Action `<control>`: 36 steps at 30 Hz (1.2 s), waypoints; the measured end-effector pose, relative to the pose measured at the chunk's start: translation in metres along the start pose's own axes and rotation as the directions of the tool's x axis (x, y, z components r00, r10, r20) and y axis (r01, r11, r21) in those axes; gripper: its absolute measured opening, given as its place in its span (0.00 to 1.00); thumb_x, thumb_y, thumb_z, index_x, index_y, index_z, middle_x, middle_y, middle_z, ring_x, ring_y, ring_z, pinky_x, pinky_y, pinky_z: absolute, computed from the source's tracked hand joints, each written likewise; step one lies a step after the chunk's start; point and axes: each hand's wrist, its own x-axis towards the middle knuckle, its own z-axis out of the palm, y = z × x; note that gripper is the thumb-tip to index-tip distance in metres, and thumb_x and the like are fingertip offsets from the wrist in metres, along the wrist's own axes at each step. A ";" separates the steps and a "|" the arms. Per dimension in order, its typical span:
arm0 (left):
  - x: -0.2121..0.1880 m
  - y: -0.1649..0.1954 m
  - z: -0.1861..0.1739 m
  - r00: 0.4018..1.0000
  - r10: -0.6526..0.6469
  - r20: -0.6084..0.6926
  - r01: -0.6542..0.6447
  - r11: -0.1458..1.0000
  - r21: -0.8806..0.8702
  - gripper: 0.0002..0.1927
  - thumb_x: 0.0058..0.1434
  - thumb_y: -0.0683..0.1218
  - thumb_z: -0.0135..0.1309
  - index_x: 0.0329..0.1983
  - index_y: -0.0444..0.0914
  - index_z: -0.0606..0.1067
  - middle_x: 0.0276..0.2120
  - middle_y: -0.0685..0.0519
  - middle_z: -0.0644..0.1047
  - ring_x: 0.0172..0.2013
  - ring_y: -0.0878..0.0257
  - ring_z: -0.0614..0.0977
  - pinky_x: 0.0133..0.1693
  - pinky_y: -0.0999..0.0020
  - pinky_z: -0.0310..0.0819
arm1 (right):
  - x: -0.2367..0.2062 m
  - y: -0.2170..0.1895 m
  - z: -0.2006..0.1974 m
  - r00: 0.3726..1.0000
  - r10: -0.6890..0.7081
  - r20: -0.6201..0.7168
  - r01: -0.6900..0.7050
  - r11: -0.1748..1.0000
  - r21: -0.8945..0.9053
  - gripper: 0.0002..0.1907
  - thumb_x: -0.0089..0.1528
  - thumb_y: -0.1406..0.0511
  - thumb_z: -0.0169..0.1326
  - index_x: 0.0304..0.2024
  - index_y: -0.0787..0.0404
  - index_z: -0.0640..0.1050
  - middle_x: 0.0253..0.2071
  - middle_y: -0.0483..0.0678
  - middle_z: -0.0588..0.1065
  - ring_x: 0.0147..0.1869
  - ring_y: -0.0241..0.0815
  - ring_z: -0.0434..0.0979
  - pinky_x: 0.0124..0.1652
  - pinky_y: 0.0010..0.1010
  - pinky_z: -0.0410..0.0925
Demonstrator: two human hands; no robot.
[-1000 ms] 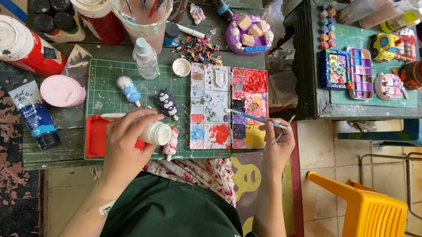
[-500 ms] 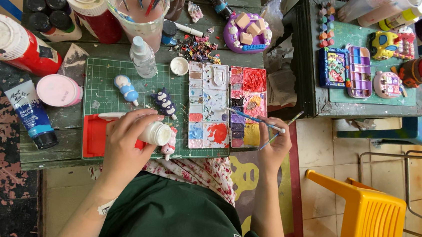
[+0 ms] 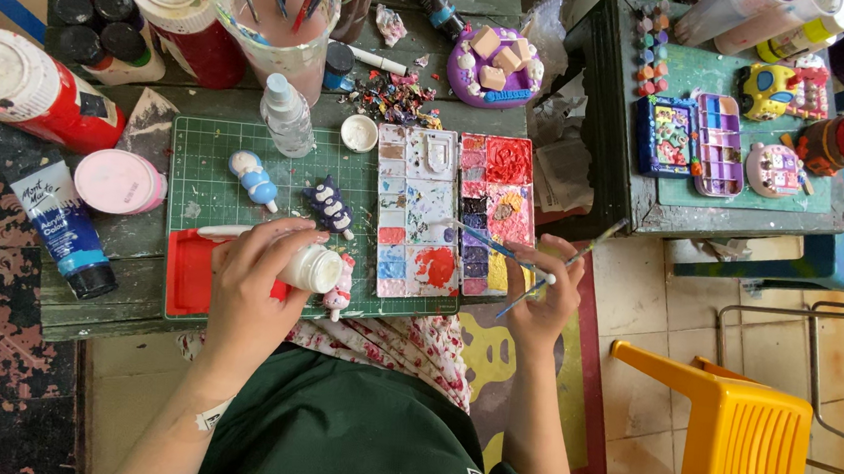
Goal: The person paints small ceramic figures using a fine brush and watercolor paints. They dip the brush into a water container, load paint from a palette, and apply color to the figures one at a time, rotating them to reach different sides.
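Observation:
My left hand [image 3: 256, 284] grips a small white paint jar [image 3: 313, 268] over the front edge of a green cutting mat [image 3: 207, 188], beside a red tray [image 3: 188, 271]. My right hand [image 3: 544, 299] holds two thin paintbrushes [image 3: 530, 266]; one brush tip reaches over the paint palette [image 3: 452, 214], a white tray of many colour wells. On the mat stand a small blue-and-white figurine [image 3: 253, 179], a dark blue one [image 3: 328, 206] and a pink one [image 3: 339, 296] next to the jar.
Red-labelled paint tubs [image 3: 27, 91], a blue paint tube [image 3: 63, 229], a pink lid [image 3: 117, 181], a spray bottle [image 3: 287, 116] and a cup of brushes [image 3: 274, 15] crowd the table. A side table [image 3: 637, 184] holds palettes and painted figures. A yellow plastic chair [image 3: 737, 442] stands at right.
My right hand has shifted slightly to the right and lower, with the brushes tilting over the palette's edge. My left hand stays on the white jar.

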 end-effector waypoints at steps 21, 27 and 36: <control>0.002 0.000 -0.005 1.000 -0.002 0.003 0.002 1.000 0.003 0.31 0.45 0.37 0.67 0.55 0.46 0.76 0.55 0.58 0.77 0.56 0.58 0.78 0.54 0.56 0.59 | 0.011 -0.019 -0.003 0.987 -0.113 0.112 0.125 0.987 -0.100 0.12 0.56 0.73 0.66 0.39 0.54 0.80 0.44 0.38 0.83 0.61 0.47 0.74 0.59 0.36 0.59; 0.002 -0.001 -0.007 1.000 0.017 -0.010 -0.017 1.000 -0.001 0.31 0.46 0.38 0.67 0.55 0.46 0.75 0.56 0.58 0.77 0.55 0.58 0.78 0.54 0.56 0.59 | 0.012 -0.018 -0.001 0.986 -0.142 0.091 0.152 0.981 -0.122 0.11 0.58 0.74 0.65 0.39 0.55 0.80 0.45 0.39 0.84 0.60 0.45 0.75 0.59 0.35 0.58; 0.002 -0.003 -0.007 0.999 0.033 -0.006 -0.033 0.999 -0.008 0.32 0.46 0.38 0.68 0.56 0.46 0.75 0.55 0.57 0.77 0.55 0.58 0.78 0.54 0.56 0.59 | 0.013 -0.027 -0.007 0.988 -0.150 -0.035 0.147 0.987 -0.069 0.12 0.58 0.74 0.66 0.40 0.55 0.79 0.43 0.44 0.83 0.58 0.47 0.75 0.61 0.37 0.65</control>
